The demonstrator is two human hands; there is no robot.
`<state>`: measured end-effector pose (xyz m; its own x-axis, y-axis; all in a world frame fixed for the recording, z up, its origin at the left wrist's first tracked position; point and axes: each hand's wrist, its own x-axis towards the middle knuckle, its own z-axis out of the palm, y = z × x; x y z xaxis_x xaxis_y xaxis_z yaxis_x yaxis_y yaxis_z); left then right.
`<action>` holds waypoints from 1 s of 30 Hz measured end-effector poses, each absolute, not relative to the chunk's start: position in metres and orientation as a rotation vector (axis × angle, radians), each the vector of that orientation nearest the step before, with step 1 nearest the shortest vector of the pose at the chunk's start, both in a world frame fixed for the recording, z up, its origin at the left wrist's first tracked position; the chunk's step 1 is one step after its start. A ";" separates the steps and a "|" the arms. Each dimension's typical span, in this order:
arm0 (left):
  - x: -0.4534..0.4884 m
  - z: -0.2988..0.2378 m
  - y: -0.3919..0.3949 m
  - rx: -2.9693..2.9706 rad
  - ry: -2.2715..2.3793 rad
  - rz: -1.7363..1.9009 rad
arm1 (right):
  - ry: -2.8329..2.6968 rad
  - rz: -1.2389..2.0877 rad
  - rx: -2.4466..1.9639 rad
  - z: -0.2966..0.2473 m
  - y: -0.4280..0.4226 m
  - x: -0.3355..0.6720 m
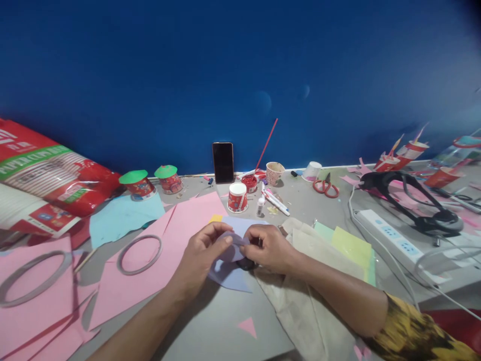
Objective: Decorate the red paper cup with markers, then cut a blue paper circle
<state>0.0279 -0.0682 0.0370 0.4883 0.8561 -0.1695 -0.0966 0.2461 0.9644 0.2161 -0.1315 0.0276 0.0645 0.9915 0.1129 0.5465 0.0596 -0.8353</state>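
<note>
Both hands meet over a lavender sheet of paper [229, 273] lying on the grey table [218, 321]. My left hand [201, 255] pinches a folded edge of this paper between thumb and fingers. My right hand [268, 248] is closed on the same paper from the right, with a small dark object partly hidden beneath it. A large pink sheet [150, 265] lies just left of the hands, with a grey ring [140, 254] resting on it.
A white and red paper cup [237, 197], a phone [223, 161] propped on the blue wall, markers [276, 201] and red scissors [325, 188] lie behind. Green-lidded cups [138, 184] and a cup package [45, 175] are left; a power strip [391, 240] and cables right.
</note>
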 end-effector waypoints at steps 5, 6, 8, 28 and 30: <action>0.023 0.041 -0.063 1.375 0.922 0.828 | -1.624 0.729 -1.634 0.034 -0.133 0.219; 0.024 0.040 -0.063 1.376 0.931 0.837 | -1.573 0.765 -1.634 0.034 -0.132 0.219; 0.025 0.038 -0.061 1.295 0.943 0.849 | -1.456 0.851 -1.613 0.032 -0.131 0.220; 0.025 0.033 -0.059 1.215 0.953 0.792 | -1.334 0.906 -1.491 0.023 -0.129 0.219; 0.025 0.034 -0.059 1.230 0.962 0.785 | -1.354 0.901 -1.502 0.024 -0.130 0.219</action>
<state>0.0249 -0.0587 0.0341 0.4064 0.8977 -0.1704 0.0137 0.1805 0.9835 0.2187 -0.1295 0.0235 0.1369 0.9894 0.0479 0.3380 -0.0012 -0.9412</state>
